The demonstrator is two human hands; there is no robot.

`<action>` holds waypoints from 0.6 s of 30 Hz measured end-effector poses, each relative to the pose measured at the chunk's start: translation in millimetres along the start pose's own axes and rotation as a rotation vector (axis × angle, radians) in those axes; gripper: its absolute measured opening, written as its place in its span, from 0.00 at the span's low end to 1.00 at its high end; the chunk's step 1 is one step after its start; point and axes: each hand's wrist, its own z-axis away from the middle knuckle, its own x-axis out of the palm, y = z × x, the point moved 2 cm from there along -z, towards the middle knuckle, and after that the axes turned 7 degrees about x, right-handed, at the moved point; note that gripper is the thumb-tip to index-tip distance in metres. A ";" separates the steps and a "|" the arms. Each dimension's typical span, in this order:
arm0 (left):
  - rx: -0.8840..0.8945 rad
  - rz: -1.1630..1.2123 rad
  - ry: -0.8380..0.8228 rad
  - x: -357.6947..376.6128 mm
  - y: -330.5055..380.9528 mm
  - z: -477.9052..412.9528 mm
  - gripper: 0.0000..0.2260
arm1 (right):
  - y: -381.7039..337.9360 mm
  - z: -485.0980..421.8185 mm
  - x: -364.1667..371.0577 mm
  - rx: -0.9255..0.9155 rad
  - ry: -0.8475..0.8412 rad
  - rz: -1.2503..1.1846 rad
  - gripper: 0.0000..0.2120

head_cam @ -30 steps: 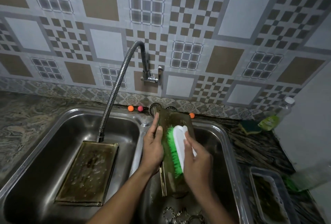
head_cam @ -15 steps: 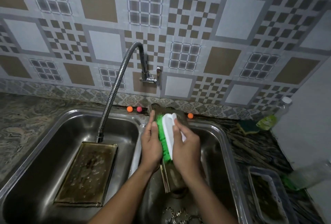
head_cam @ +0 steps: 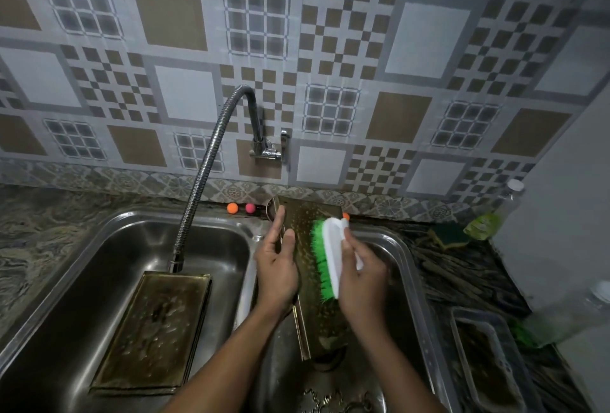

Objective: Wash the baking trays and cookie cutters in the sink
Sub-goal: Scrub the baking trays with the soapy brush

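Here, tray [head_cam: 305, 214] in left hand [head_cam: 277, 269] fingers [head_cam: 278, 224]; brush [head_cam: 330, 250] touching face.

The sink [head_cam: 99, 231] is brushed stainless steel with a dull sheen; the ribbed faucet hose [head_cam: 198, 188] is shinier chrome. The flat tray [head_cam: 155, 330] and the tilted tray [head_cam: 307, 214] are brassy metal, wet and beaded. The brush [head_cam: 331, 254] has a smooth white plastic back and green bristles.

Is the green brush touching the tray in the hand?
Touching. Head view shows the brush pressing its bristles against the tray held by the left hand.
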 end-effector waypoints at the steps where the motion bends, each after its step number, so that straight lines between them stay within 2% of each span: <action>1: 0.003 -0.003 0.018 2.6 1.6 -0.9 0.20 | -8.1 11.2 4.5 -0.039 -0.031 -0.026 0.15; 6: 0.016 0.028 0.112 -0.4 6.2 -6.6 0.19 | 11.7 49.8 -9.4 -0.136 -0.072 -0.049 0.14; 10: 0.023 0.011 0.124 -6.8 10.7 -18.0 0.19 | 58.0 33.2 -40.0 0.037 -0.002 0.034 0.15; 14: -0.043 0.014 0.019 -11.0 7.2 -12.3 0.20 | 75.3 -0.3 -50.7 0.118 0.108 0.086 0.14; 18: -0.092 0.004 -0.166 6.7 11.0 12.2 0.20 | 34.5 -42.4 -36.0 0.080 0.139 0.084 0.14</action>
